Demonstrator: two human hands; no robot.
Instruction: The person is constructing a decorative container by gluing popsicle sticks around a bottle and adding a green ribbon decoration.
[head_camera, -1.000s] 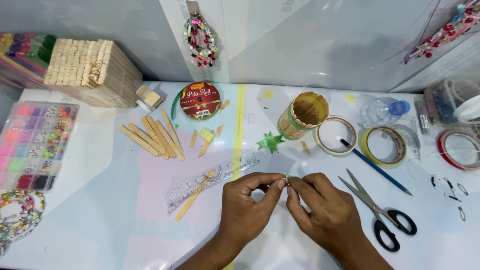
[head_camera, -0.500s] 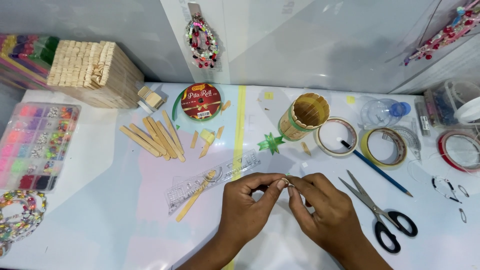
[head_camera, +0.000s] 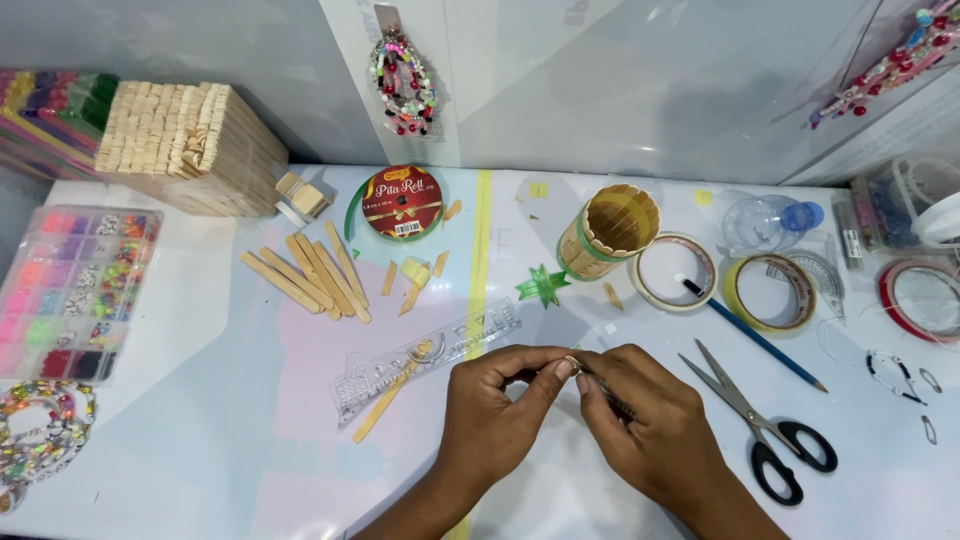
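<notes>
The left hand (head_camera: 495, 415) and the right hand (head_camera: 650, 420) meet fingertip to fingertip low over the white table (head_camera: 200, 450), both pinched shut on a tiny green ribbon piece (head_camera: 574, 352) that barely shows between thumbs and forefingers; such a small scrap seems to need both hands close together to be kept steady. Just to the left lie a clear plastic ruler (head_camera: 425, 360) and a single craft stick (head_camera: 385, 395), near at hand. To the right, black-handled scissors (head_camera: 760, 420) and a blue pencil (head_camera: 750, 335) lie within reach. Beyond the hands stand a green ribbon star (head_camera: 542, 285) beside a craft-stick cup (head_camera: 608, 232), tape rolls (head_camera: 672, 270), a green ribbon spool (head_camera: 401, 203) and loose craft sticks (head_camera: 305, 278).
</notes>
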